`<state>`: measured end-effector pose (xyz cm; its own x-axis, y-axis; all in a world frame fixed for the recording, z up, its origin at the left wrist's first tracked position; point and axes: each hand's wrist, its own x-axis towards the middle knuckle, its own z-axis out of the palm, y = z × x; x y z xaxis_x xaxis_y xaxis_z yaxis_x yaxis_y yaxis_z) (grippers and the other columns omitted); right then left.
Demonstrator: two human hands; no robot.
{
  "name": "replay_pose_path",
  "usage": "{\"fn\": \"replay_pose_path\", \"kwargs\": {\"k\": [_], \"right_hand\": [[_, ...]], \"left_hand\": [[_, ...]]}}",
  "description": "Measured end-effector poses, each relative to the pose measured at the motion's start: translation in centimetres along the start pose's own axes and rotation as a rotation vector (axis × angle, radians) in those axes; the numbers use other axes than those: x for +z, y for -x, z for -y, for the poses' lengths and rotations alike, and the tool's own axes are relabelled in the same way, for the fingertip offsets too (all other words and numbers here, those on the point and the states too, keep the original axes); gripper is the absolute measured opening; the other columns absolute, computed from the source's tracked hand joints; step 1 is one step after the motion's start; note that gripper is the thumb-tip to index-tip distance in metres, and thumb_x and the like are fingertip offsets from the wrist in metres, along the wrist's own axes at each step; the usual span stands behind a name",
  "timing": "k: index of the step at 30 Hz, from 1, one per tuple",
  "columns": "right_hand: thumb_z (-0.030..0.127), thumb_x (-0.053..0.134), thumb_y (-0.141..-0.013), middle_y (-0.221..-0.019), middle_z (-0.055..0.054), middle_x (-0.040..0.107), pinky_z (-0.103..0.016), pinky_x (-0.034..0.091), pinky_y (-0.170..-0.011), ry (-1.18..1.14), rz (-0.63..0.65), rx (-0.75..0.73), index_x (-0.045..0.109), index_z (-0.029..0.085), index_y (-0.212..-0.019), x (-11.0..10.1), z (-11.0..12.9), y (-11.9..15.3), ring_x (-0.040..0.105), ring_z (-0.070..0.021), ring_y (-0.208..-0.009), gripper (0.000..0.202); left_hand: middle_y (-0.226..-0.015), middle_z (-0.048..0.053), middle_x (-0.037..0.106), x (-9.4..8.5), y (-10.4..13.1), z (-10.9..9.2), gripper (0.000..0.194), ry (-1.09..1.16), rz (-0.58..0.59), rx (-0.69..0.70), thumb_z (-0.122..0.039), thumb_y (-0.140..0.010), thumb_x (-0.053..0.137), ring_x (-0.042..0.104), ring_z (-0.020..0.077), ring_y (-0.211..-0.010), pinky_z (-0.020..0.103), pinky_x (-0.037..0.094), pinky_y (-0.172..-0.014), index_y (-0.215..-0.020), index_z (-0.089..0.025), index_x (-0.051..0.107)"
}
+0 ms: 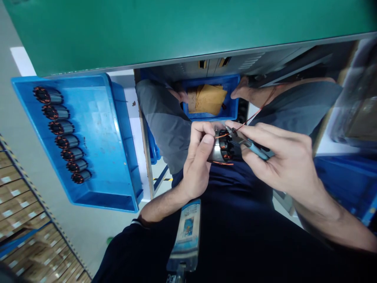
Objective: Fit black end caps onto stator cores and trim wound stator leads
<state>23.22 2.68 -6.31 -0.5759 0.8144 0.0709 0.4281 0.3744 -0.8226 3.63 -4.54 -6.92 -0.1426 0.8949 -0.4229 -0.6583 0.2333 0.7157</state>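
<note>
Between my hands is a motor stator point(217, 152), a silvery metal ring with dark slots and copper windings. My left hand point(198, 159) grips it from the left, thumb and fingers closed on its rim. Closed around blue-handled pliers point(255, 149), my right hand point(284, 159) brings their metal jaws to the upper right of the stator, at a copper wire point(250, 117). That wire runs from the stator up to the right, past the jaws. Another copper strand sticks out at the stator's lower edge. Whether the jaws are pinched on the wire is too small to tell.
At the left, a blue tray point(123, 129) holds a row of several wound stators point(66, 140). The green tabletop point(188, 31) spans the top. Below, between the knees, a blue bin point(234, 108) contains brown paper point(210, 98). A badge point(188, 228) hangs at my chest.
</note>
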Motion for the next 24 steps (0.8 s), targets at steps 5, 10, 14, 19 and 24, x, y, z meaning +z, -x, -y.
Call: {"fn": "replay_pose_path", "kwargs": {"k": [5, 10, 14, 19, 24], "right_hand": [[0.007, 0.07, -0.103, -0.114, -0.004, 0.083, -0.033, 0.07, -0.098, 0.02, 0.015, 0.028, 0.079, 0.026, -0.166, 0.0, 0.8, 0.0, 0.08, -0.0198, -0.097, 0.066], [0.008, 0.067, -0.106, -0.104, -0.003, 0.074, -0.032, 0.065, -0.094, 0.177, 0.058, 0.028, 0.078, 0.023, -0.167, 0.0, 1.2, 0.4, 0.074, -0.0188, -0.089, 0.063], [0.015, 0.076, -0.109, -0.09, 0.002, 0.072, -0.029, 0.06, -0.077, 0.24, 0.036, 0.03, 0.081, 0.027, -0.164, 0.4, 0.7, 0.7, 0.067, -0.0146, -0.073, 0.056], [0.015, 0.078, -0.109, -0.123, -0.002, 0.095, -0.027, 0.072, -0.1, 0.077, 0.027, 0.028, 0.086, 0.026, -0.156, 1.7, -0.9, -0.4, 0.091, -0.0187, -0.103, 0.048], [0.027, 0.075, -0.109, -0.145, -0.005, 0.091, -0.036, 0.073, -0.11, -0.067, 0.077, 0.253, 0.085, 0.025, -0.157, 2.4, -3.6, -1.8, 0.093, -0.025, -0.114, 0.049]], "left_hand": [[-0.124, 0.002, 0.071, 0.7, 0.2, -0.9, 0.021, 0.019, -0.011, -0.076, -0.043, -0.115, 0.078, 0.074, 0.0214, -0.114, 0.033, 0.072, -0.096, -0.112, -0.031, 0.061], [-0.128, 0.0, 0.069, 1.2, 0.4, -1.0, 0.023, 0.054, -0.042, -0.106, -0.041, -0.115, 0.078, 0.073, 0.0186, -0.12, 0.036, 0.066, -0.115, -0.114, -0.031, 0.057], [-0.127, 0.001, 0.069, 0.9, 0.5, -0.3, 0.027, 0.071, -0.079, -0.111, -0.043, -0.112, 0.082, 0.069, 0.0164, -0.109, 0.032, 0.066, -0.109, -0.112, -0.03, 0.059], [-0.118, 0.0, 0.063, -0.2, -0.6, 0.8, 0.023, 0.107, -0.071, -0.113, -0.04, -0.117, 0.075, 0.065, 0.0121, -0.09, 0.021, 0.06, -0.073, -0.111, -0.028, 0.056], [-0.121, 0.001, 0.061, -1.7, -1.3, 0.7, 0.027, 0.094, -0.041, -0.104, -0.047, -0.114, 0.077, 0.066, 0.0153, -0.097, 0.025, 0.062, -0.079, -0.117, -0.03, 0.057]]}}
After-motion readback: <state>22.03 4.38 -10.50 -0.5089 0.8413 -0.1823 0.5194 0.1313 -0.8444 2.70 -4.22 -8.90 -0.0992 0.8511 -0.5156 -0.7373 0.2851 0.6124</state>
